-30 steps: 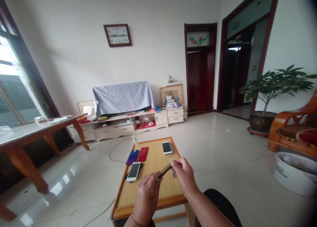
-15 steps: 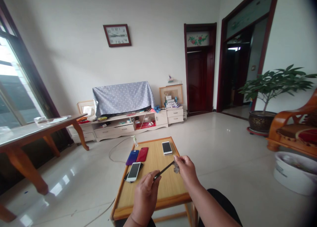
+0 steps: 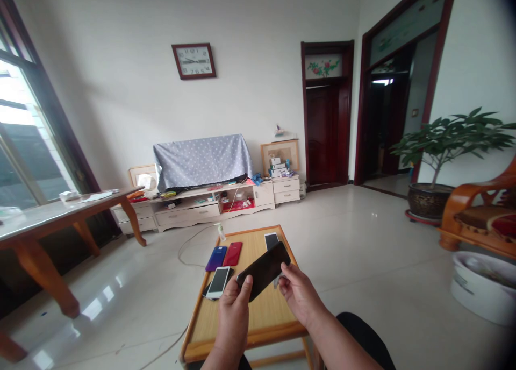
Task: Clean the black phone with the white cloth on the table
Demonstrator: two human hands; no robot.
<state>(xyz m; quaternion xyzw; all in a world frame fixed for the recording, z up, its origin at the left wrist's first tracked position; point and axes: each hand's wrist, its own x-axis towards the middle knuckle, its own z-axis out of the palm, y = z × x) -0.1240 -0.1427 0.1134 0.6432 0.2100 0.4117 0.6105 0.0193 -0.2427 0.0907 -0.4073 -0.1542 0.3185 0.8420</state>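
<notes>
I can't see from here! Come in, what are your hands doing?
Black phone held up in left hand and right hand. Above the table. White phone lying just past left hand.

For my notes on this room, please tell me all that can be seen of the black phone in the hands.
The black phone is a slim rectangular slab with rounded corners and a glossy, dark face. It tilts diagonally above the wooden table. The left hand holds its lower-left end, and the right hand touches its lower edge.
</notes>
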